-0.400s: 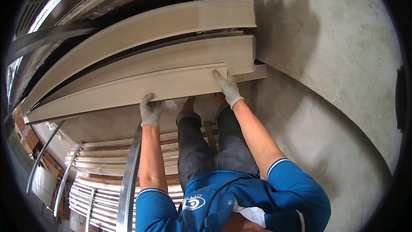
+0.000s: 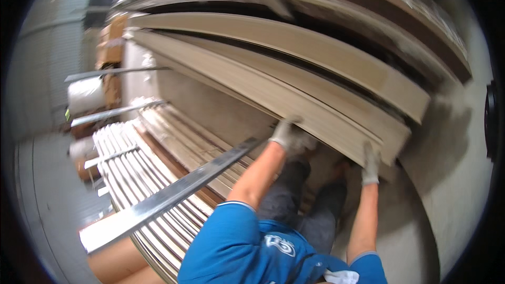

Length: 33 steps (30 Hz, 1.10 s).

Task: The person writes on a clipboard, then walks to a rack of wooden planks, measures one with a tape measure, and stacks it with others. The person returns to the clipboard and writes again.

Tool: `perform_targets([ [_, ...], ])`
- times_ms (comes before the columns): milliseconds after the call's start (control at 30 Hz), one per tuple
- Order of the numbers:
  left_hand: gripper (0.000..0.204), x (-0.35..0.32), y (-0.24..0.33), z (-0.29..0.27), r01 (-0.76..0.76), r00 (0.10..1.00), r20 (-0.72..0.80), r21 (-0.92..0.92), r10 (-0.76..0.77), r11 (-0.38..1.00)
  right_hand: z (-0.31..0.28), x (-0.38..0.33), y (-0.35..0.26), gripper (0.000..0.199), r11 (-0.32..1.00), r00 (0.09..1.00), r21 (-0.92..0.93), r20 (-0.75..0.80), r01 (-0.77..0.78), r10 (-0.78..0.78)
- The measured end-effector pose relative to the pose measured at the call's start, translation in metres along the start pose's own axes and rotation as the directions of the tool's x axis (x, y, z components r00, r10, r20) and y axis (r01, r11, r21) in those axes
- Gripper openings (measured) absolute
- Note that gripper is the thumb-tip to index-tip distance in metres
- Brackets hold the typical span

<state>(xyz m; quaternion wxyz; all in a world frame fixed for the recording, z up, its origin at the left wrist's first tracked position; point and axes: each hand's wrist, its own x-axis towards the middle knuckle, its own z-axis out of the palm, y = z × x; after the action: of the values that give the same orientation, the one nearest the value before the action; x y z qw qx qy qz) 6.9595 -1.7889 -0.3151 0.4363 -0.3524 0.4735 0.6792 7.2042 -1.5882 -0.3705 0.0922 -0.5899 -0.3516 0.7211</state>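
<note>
A long beige board [image 2: 326, 122] with a raised strip along its upper edge runs from the far left towards the near right. My left hand [image 2: 286, 132], in a pale glove, is closed on its near edge around mid-length. Close to the board's right end, my right hand [image 2: 371, 163], gloved too, grips the same edge with the thumb on top. Motion blurs both hands, and the fingers under the board are hidden. Directly behind lies a wider beige board [image 2: 392, 139], and beyond that another beige board [image 2: 389, 76].
A metal bar [image 2: 179, 192] juts out left of my left arm, above stacked pale strips [image 2: 118, 158]. Thinner metal bars [image 2: 113, 114] stick out further left. Wrapped rolls [image 2: 87, 96] and a cardboard box [image 2: 111, 42] stand at far left. A concrete wall [image 2: 468, 189] rises on the right.
My view has swung to the left, so the boards now slant down to the right and more floor shows. Both hands keep their hold on the board.
</note>
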Motion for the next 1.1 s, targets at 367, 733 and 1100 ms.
perform_targets([
  [367,0.031,0.049,-0.101,0.024,0.074,0.996,0.058,-0.029,-0.072,0.997,-0.098,0.046,-0.022,0.079,0.966,0.981,-0.182,0.088,0.184,-0.170],
  [733,0.046,0.057,-0.176,0.054,-0.354,0.928,0.357,0.744,0.110,0.566,-0.193,0.070,-0.048,0.052,0.989,0.997,-0.134,0.060,0.058,-0.051],
  [1100,0.021,0.073,-0.180,0.062,0.186,0.981,0.073,-0.072,-0.181,0.980,-0.175,0.040,-0.078,0.056,0.961,0.998,-0.270,0.053,0.052,-0.039],
])
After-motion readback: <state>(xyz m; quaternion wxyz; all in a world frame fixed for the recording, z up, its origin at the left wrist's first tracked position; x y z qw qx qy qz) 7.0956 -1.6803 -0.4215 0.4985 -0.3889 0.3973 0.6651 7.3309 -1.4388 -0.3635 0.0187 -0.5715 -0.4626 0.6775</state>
